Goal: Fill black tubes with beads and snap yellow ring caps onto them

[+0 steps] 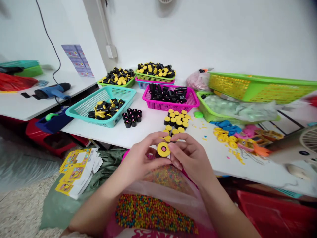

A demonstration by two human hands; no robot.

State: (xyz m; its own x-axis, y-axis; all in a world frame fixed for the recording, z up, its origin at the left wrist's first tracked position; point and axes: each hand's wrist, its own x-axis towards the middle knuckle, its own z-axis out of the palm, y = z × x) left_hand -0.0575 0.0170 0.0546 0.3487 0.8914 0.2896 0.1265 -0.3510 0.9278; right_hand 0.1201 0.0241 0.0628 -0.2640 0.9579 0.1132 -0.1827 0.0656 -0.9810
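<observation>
My left hand (143, 152) is closed around a small black cylinder with a yellow ring-shaped cap (162, 152), a pink dot at its centre. It is tilted so that the capped end faces me. From the other side my right hand (187, 155) pinches in, thumb at the cap's right edge. Just beyond the fingers, several yellow-topped black cylinders (178, 123) stand in a group on the white table (153, 124). Left of them is a cluster of black cylinders (132, 117) with pink dots on top. Below my hands lies a bag of small multicoloured beads (153, 210).
A turquoise basket (71, 110) and a magenta basket (170, 106) hold more pieces. Green baskets (247, 96) stand at right, near yellow, blue and pink parts (231, 137) and a fan (297, 145). A blue heat gun (53, 91) lies on the left table.
</observation>
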